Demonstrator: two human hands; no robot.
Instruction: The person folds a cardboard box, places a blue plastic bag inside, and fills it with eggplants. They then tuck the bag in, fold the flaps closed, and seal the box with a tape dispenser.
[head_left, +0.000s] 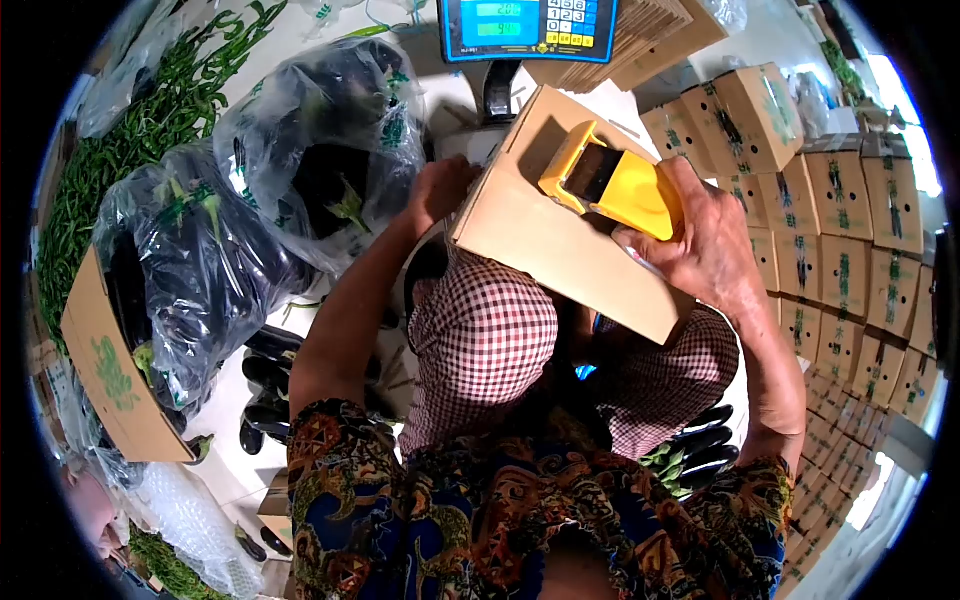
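Right hand (700,250) presses dispenser (610,180) — apparently tape — onto box (540,245).

We wear a short-sleeved top (520,520) patterned in blue, orange and brown, with red-and-white checked trousers (485,340) below.

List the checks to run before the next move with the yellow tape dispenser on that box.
1. Left hand holds the box at its far corner: ok.
2. Right hand closed on the tape dispenser: ok.
3. Tape dispenser resting on the box's upper face: ok.
4. Box fully shut along that face: cannot tell.
5. Box propped over the lap: ok.
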